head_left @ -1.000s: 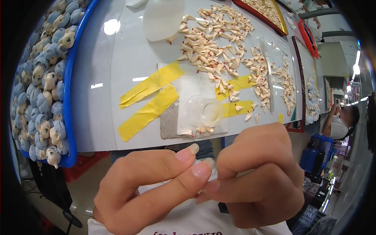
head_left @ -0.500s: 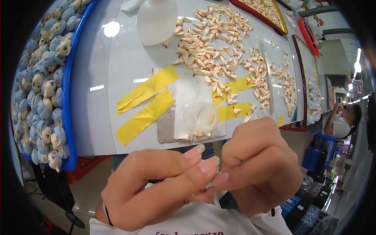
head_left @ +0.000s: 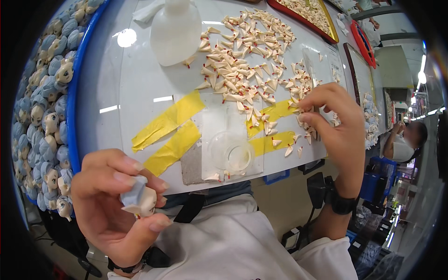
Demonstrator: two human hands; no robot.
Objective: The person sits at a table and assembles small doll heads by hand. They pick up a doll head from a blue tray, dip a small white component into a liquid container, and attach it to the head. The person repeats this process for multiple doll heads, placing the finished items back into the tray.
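My left hand (head_left: 119,205) holds a small doll head (head_left: 140,198) with pale blue hair between thumb and fingers, above the table's near edge at the left. A bit of red shows at the underside of the head. At the right, my right hand (head_left: 329,119) reaches over the table, thumb and forefinger pinched at a small cream pointed piece (head_left: 301,110) at the edge of the scatter. Many similar red-tipped pieces (head_left: 228,70) lie in loose heaps across the table.
A blue-rimmed tray (head_left: 73,102) full of doll heads stands at the left. Near the middle are a clear round dish (head_left: 238,156), yellow tape strips (head_left: 168,121) and a translucent white bottle (head_left: 175,37). A red-and-gold tray (head_left: 333,35) lies at the back. Another person (head_left: 399,144) sits at far right.
My hands, together before, have parted. The left moved left and now shows the doll head; the right went forward and right to the cream pieces.
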